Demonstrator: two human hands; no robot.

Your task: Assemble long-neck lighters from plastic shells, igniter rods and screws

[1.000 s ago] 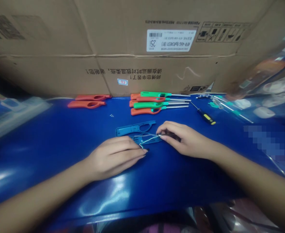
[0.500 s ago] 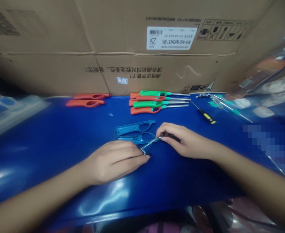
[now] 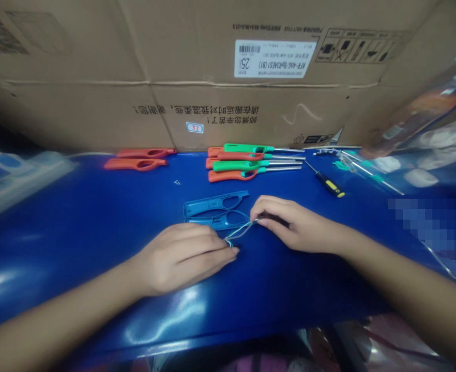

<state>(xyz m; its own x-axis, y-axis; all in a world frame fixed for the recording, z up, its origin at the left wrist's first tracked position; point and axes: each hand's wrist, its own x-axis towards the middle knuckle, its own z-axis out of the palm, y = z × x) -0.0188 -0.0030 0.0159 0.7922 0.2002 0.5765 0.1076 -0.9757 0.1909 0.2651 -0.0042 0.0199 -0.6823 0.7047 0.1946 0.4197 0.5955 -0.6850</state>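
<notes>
Head view: nearest, the left hand (image 3: 185,258) has its fingers together, pinched on thin wires (image 3: 240,230) (pale and greenish, their ends hidden). The wires bridge the short gap to the right hand (image 3: 290,222), whose thumb and forefinger are clamped on them; I cannot tell what else either palm covers. Just beyond the left fingers, two blue handle halves (image 3: 200,205) lie side by side on the blue table (image 3: 274,294). Past the right fingers and to their right rests a black-and-yellow screwdriver (image 3: 331,187), tip pointing away. Tiny pale pieces (image 3: 177,182) lie beyond the left hand. Farther on, orange and green lighters (image 3: 236,166) lie straight beyond the fingers, and two orange handles (image 3: 135,164) farther left. Behind these stands a cardboard box (image 3: 197,62).
</notes>
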